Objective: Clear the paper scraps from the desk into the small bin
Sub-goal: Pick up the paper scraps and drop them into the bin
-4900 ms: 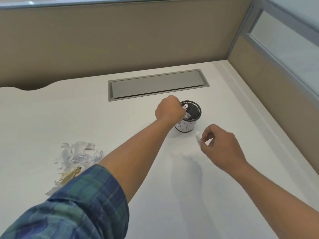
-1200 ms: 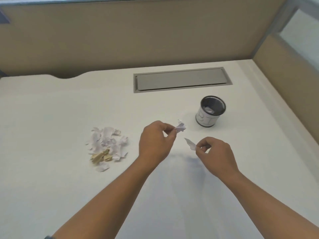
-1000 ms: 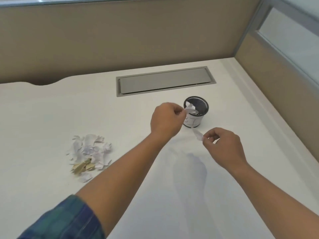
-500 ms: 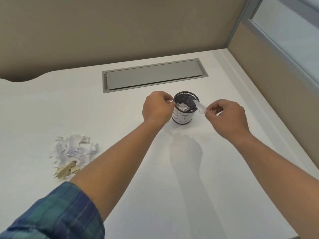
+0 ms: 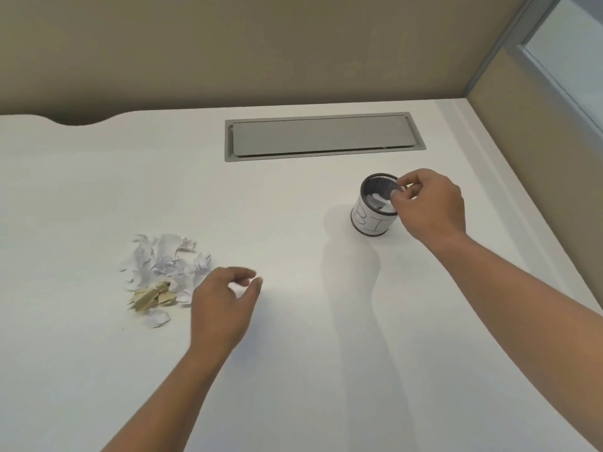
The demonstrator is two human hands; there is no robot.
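A small black mesh bin [image 5: 370,223] with a white label stands on the white desk [image 5: 293,370], right of centre, with white scraps inside it. My right hand [image 5: 429,205] hovers at the bin's right rim, thumb and forefinger close together over the opening. A white scrap [image 5: 380,201] lies just under those fingertips; whether they still hold it is unclear. A pile of white and tan paper scraps [image 5: 163,274] lies at the left. My left hand [image 5: 223,305] sits just right of the pile, fingers apart and empty.
A grey cable-tray lid [image 5: 323,137] is set flush into the desk behind the bin. Beige partition walls [image 5: 261,53] close off the back and the right side. A curved cut-out marks the desk's far left edge.
My left hand has left the bin, empty, and swung back left beside the scrap pile. My right hand has carried its scrap from beside the bin to over the opening.
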